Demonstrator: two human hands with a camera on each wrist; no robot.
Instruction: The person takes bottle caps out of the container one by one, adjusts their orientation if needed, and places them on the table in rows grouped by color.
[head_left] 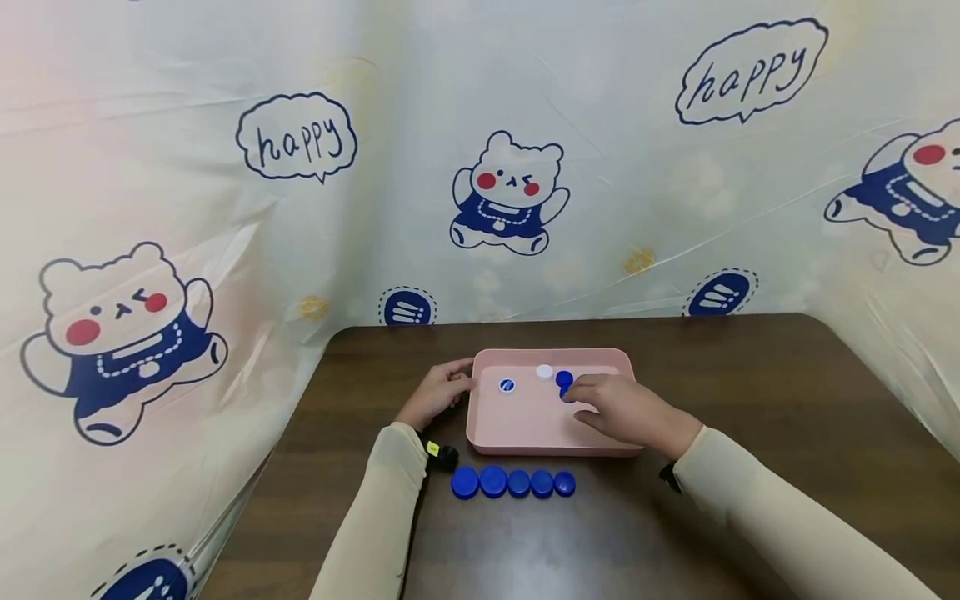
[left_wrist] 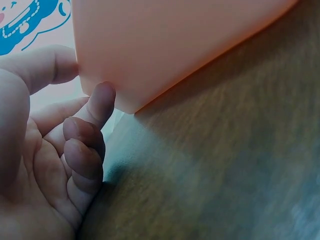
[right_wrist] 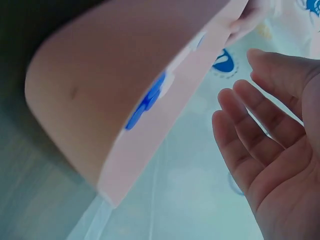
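1. Touching the left wall of the pink tray [head_left: 525, 429] with its fingertips, the left hand [head_left: 437, 393] is not clasped round it.
2. Over the tray's right half, the right hand [head_left: 626, 408] has loosely bent fingers, grasping nothing.
3. Blue caps [head_left: 564, 379] lie in the tray by those fingers, a white disc [head_left: 544, 372] just left, a blue-and-white disc [head_left: 507, 386] farther left.
4. Five blue lids [head_left: 518, 483] line the tray's near side on the table [head_left: 750, 500].
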